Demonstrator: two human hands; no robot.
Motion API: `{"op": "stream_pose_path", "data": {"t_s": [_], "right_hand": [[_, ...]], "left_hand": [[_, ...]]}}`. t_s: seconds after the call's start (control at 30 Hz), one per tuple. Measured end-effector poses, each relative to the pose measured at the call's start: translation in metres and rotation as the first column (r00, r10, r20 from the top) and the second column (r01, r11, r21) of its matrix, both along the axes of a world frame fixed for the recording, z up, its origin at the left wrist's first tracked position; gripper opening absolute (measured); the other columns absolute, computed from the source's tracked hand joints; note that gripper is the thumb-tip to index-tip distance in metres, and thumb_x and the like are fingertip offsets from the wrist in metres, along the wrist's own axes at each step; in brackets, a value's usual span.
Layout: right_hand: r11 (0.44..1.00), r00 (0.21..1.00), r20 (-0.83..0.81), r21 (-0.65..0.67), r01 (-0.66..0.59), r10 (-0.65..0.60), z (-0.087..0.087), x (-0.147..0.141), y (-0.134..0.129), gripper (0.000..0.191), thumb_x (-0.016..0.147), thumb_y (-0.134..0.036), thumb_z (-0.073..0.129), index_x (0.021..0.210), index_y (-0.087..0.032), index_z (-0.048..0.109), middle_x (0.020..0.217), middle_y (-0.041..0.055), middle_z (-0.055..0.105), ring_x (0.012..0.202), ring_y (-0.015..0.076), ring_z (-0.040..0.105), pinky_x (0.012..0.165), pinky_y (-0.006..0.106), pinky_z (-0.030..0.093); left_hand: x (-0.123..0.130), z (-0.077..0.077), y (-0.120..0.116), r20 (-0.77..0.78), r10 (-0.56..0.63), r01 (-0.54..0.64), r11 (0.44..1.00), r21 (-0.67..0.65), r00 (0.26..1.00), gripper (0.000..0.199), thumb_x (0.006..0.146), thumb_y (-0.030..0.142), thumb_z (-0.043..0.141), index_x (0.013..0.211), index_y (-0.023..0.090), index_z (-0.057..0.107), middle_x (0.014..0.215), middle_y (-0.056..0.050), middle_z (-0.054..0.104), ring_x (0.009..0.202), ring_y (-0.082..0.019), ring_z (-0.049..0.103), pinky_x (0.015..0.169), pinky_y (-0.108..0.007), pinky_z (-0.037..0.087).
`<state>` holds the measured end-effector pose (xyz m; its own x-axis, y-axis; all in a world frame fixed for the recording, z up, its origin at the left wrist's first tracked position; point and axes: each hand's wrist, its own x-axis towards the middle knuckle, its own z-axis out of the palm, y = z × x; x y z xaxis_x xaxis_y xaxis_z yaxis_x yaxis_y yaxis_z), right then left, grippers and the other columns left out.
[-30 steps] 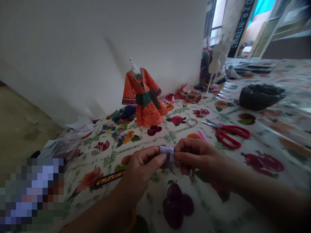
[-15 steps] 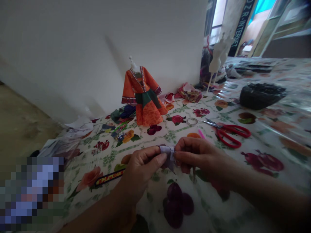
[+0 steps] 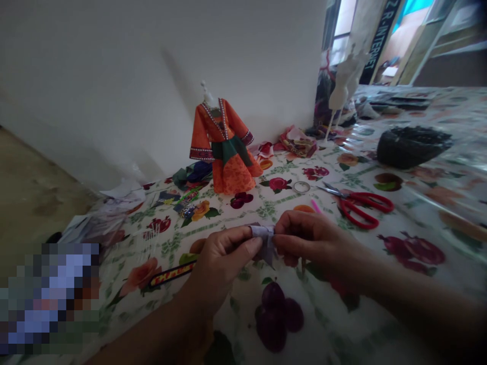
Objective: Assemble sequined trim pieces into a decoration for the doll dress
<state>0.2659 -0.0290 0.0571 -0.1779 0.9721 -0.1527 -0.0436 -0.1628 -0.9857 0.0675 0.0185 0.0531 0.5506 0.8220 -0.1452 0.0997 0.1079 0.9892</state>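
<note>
Between my two hands is a small piece of grey-lilac fabric (image 3: 268,249), folded over at its upper edge. My left hand (image 3: 232,253) pinches its left side between thumb and forefinger. On the right edge of the cloth, my right hand (image 3: 300,235) is closed in a pinch; whether a needle is in those fingers is too small to make out. Beyond my hands stands a miniature dress form in an orange and green dress (image 3: 224,147) with trimmed sleeves. Red-handled scissors (image 3: 357,205) lie to the right of my right hand, blades partly apart.
A flower-and-fruit tablecloth (image 3: 243,309) covers the table. A black plastic bag (image 3: 411,147) sits at the right, white mannequins (image 3: 338,94) behind it. Fabric scraps (image 3: 299,142) lie along the wall. A clear ring (image 3: 302,187) rests near the scissors, and a patterned strip (image 3: 173,274) beside my left wrist.
The camera view has shifted slightly. Both hands keep their pinch on the fabric, with the right fingers moved only a little.
</note>
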Motion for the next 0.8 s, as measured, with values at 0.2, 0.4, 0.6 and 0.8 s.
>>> {"op": "stream_pose_path", "data": {"t_s": [0.2,0.4,0.6,0.8], "right_hand": [[1.000,0.999,0.041,0.027,-0.010,0.008,-0.0012,0.0011,-0.0008,0.014,0.090,-0.031,0.067,0.083,-0.021,0.060,0.069,-0.0012,0.061,0.060,0.0109,0.056,0.053,0.023,0.042],[0.999,0.999,0.046,0.032,-0.013,0.012,0.0005,0.0010,-0.0003,0.014,0.089,-0.030,0.068,0.082,-0.020,0.060,0.070,-0.0018,0.061,0.061,0.0101,0.057,0.055,0.022,0.042],[0.999,0.999,0.045,0.028,-0.015,0.014,0.0006,0.0024,-0.0007,0.013,0.088,-0.030,0.068,0.083,-0.021,0.061,0.068,-0.0022,0.061,0.061,0.0106,0.058,0.054,0.022,0.042],[1.000,1.000,0.031,0.019,0.003,-0.004,0.0004,0.0014,-0.0001,0.015,0.085,-0.030,0.072,0.081,-0.020,0.061,0.069,-0.0020,0.060,0.060,0.0106,0.058,0.053,0.022,0.043]], "left_hand": [[0.0016,0.0031,-0.0004,0.015,0.006,-0.005,1.000,-0.013,1.000,0.013,0.087,0.032,0.071,0.091,0.022,0.079,0.081,-0.002,0.073,0.080,-0.016,0.063,0.075,-0.025,0.048],[0.0006,0.0006,-0.0004,0.015,0.000,0.000,1.000,-0.002,1.000,0.013,0.088,0.031,0.070,0.091,0.022,0.079,0.080,-0.001,0.072,0.079,-0.015,0.061,0.074,-0.024,0.047],[-0.0012,-0.0009,0.0001,-0.010,0.019,-0.019,1.000,0.010,1.000,0.015,0.088,0.033,0.071,0.093,0.021,0.079,0.080,-0.001,0.070,0.078,-0.016,0.060,0.073,-0.025,0.047],[0.0008,0.0006,-0.0007,0.030,-0.008,0.008,1.000,0.012,1.000,0.014,0.089,0.031,0.069,0.092,0.022,0.079,0.080,-0.001,0.070,0.079,-0.015,0.059,0.074,-0.024,0.046]]}}
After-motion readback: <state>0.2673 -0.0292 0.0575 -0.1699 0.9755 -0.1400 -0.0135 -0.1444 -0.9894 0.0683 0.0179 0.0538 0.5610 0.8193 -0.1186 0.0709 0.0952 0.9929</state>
